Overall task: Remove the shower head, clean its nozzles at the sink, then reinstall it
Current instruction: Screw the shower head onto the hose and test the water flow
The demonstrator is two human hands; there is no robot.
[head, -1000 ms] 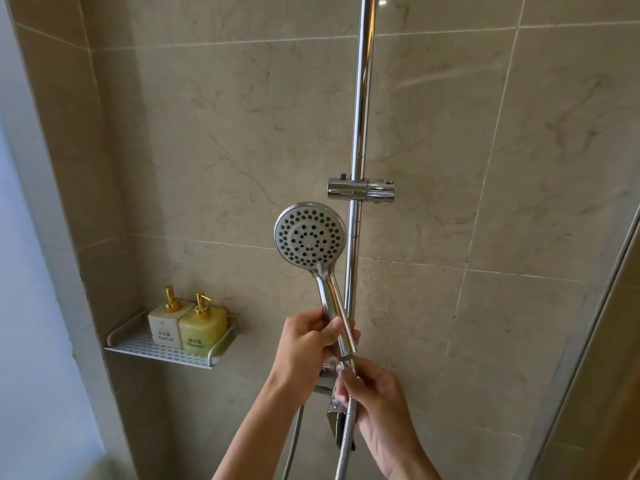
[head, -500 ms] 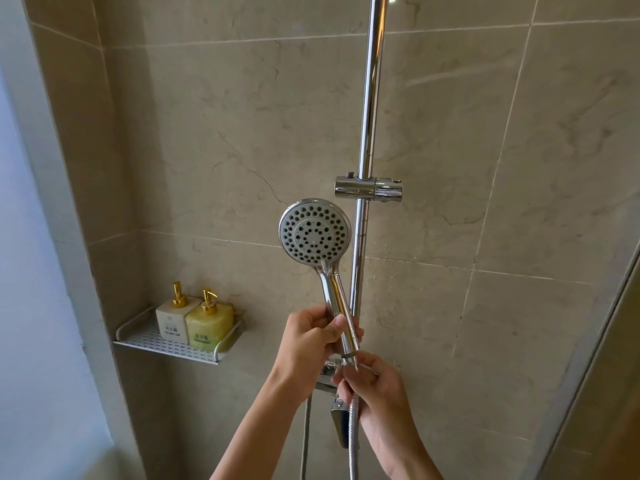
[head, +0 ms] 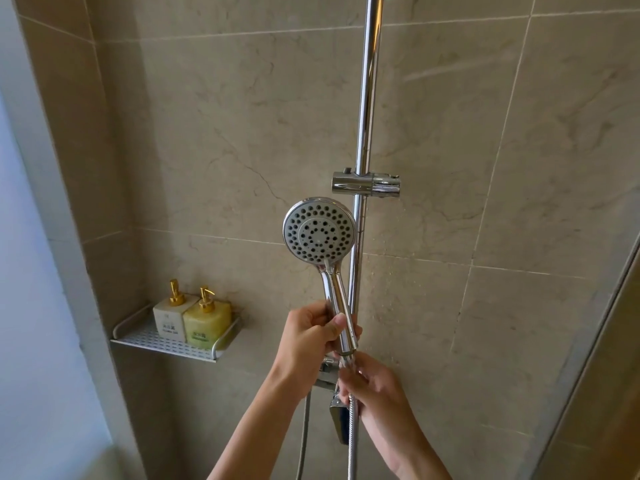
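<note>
The left hand is wrapped tight around the shower head handle, holding it up near the middle. The right hand, at five o'clock, pinches the hose end. Two soap bottles sit on a shelf at nine o'clock.

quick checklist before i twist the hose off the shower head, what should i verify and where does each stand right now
1. Shower head out of the rail holder: ok, holder is empty.
2. Left hand firmly round the handle: ok, fingers wrapped near its lower end.
3. Right hand on the hose nut below the handle: ok, fingertips pinch the joint.
4. Water off: ok, nothing flows from the nozzles; droplets dot the wall tiles.
5. Nut already loosened: cannot tell, fingers hide the thread.
6. Nozzle face turned toward the camera for inspection: ok.
</note>
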